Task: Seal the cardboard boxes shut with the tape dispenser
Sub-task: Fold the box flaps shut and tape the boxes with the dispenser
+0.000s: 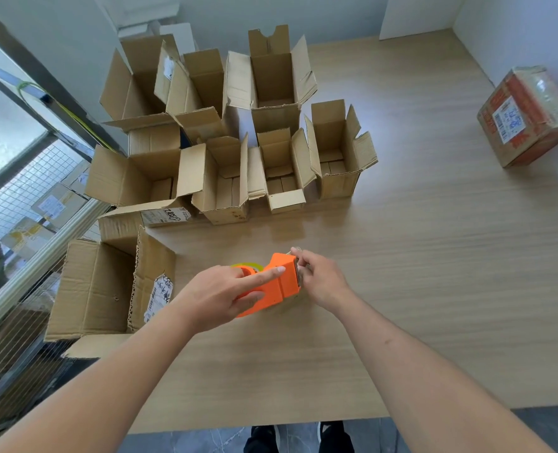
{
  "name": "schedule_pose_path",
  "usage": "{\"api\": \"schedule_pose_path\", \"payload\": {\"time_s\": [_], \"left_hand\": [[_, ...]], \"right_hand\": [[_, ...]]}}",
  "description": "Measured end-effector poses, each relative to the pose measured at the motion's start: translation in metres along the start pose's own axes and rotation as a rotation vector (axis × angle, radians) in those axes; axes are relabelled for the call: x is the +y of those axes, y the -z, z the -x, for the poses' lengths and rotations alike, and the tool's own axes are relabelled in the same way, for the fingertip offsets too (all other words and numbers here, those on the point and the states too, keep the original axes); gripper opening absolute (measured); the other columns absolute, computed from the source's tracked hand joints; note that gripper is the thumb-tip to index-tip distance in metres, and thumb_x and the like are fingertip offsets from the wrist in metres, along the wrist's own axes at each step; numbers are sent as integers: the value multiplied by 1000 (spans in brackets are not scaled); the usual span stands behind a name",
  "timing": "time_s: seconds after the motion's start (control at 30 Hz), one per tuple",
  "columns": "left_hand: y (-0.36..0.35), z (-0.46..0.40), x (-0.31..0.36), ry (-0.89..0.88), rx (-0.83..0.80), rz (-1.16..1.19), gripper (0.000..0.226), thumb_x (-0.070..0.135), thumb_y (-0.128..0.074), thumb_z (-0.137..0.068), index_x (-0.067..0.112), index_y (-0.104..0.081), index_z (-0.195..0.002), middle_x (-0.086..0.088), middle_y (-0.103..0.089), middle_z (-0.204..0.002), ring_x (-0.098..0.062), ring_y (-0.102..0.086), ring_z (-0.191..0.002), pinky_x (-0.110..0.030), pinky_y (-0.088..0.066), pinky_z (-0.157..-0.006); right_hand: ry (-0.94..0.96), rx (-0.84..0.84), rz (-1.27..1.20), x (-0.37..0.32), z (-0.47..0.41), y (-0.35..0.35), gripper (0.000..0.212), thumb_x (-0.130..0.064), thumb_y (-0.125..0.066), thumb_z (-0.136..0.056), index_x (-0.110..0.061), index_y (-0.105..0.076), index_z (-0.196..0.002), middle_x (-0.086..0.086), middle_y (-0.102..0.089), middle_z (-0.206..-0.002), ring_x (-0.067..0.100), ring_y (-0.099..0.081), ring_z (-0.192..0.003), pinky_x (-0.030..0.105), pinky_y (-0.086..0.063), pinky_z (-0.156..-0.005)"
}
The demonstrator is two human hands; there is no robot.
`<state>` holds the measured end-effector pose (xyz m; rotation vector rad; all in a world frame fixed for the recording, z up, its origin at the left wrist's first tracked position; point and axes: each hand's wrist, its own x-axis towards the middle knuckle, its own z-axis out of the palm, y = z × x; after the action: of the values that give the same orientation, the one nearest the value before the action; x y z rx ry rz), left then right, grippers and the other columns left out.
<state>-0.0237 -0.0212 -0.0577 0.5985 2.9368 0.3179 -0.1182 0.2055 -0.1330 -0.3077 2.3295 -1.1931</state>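
At the far left, a wire-mesh rack [26, 197] holding labelled parcels is seen beside the wooden table [434, 289]. On the table's near-left corner, a large open box [98, 289] is placed, with its flaps raised and a printed label on the flap facing the middle of the table. Behind it, a group of open cardboard boxes [232, 132] is arranged in rough rows along the left and middle of the far side, all with flaps standing up or folded outward; none is taped shut. Smaller cartons are visible inside several of the front-row boxes.

The orange tape dispenser [279, 286] is held above the table surface, near its middle, in front of the box group and apart from it. The left hand [219, 299] is wrapped around the dispenser's handle, with the index finger laid straight along the top of the body. A yellow-green tape roll [248, 266] is partly visible behind this hand.

The right hand [320, 276] is positioned at the dispenser's front end, with its fingers curled and its fingertips at the cutter edge. A strip of clear tape appears to be pinched there, although the tape itself is hard to make out.

At the far right, a single closed box [529, 116] with orange printing, a white shipping label and clear tape across its top is set near the wall, well apart from the others.
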Motion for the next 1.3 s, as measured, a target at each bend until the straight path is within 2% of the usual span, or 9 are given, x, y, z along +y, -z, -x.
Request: {"api": "schedule_pose_path", "payload": {"time_s": [0.07, 0.17, 0.37, 0.6, 0.77, 0.93, 1.0, 1.07, 1.3], "left_hand": [[-4, 2, -1, -4, 15, -42, 52, 50, -35, -106, 51, -21, -156, 2, -45, -76, -22, -40, -61, -34, -36, -52], [-11, 9, -6, -10, 18, -81, 50, 44, -41, -106, 43, -31, -156, 0, -42, -74, -22, -30, -62, -33, -30, -56], [-10, 18, -12, -15, 1, -81, 51, 42, -43, -107, 41, -30, -157, 2, -41, -75, -20, -28, -63, -31, -28, -58], [-1, 51, -20, 27, -69, 31, 56, 47, -41, -105, 42, -24, -158, 4, -51, -76, -20, -43, -60, -35, -43, -54], [11, 55, -30, 129, -116, 135, 59, 51, -46, -99, 56, -23, -153, 9, -50, -72, -10, -43, -62, -32, -43, -61], [30, 64, -48, 191, -80, 123, 58, 57, -46, -92, 66, -27, -146, 8, -52, -67, -13, -45, -57, -30, -43, -57], [38, 56, -49, 184, -53, 85, 56, 59, -45, -91, 66, -32, -145, 8, -45, -60, -14, -43, -54, -27, -38, -53], [44, 42, -46, 164, -32, 45, 53, 62, -44, -90, 66, -36, -142, 6, -40, -53, -14, -43, -49, -23, -35, -51], [46, 9, -37, 172, -19, 111, 50, 66, -45, -90, 66, -40, -140, 16, -40, -52, -10, -44, -46, -24, -42, -50]], "right_hand": [[-8, 28, 7, 4, 2, -5, 32, -18, -56, -101, -39, -67, -122, -15, -65, -92, 18, -61, -94, 34, -51, -84], [-12, 81, 47, 6, 7, -13, 37, -25, -56, -102, -36, -59, -138, -21, -58, -83, 14, -58, -87, 29, -43, -73], [-20, 103, 67, 4, 10, -17, 40, -24, -56, -103, -34, -56, -143, -17, -58, -91, 15, -54, -88, 27, -37, -73], [-43, 104, 72, 5, 10, -23, 44, -22, -57, -102, -35, -54, -144, -11, -59, -91, 22, -56, -87, 30, -44, -76], [-61, 94, 63, 3, 13, -26, 42, -21, -57, -102, -34, -55, -142, -11, -57, -86, 23, -56, -85, 33, -47, -80], [-96, 79, -26, -1, 13, -20, 36, -18, -55, -102, -31, -62, -135, -13, -59, -89, 21, -58, -91, 32, -47, -84], [-103, 71, -111, -4, 13, -16, 25, -12, -55, -102, -32, -69, -109, -12, -66, -102, 15, -58, -98, 23, -43, -82], [-117, 61, -139, -9, 14, -11, 31, -8, -53, -102, -29, -54, -79, -13, -67, -122, 6, -57, -111, 17, -38, -85], [-124, -25, -184, -11, 14, -2, 29, -6, -48, -104, -18, -46, -78, -14, -61, -136, -1, -52, -121, 17, -36, -98]]}}
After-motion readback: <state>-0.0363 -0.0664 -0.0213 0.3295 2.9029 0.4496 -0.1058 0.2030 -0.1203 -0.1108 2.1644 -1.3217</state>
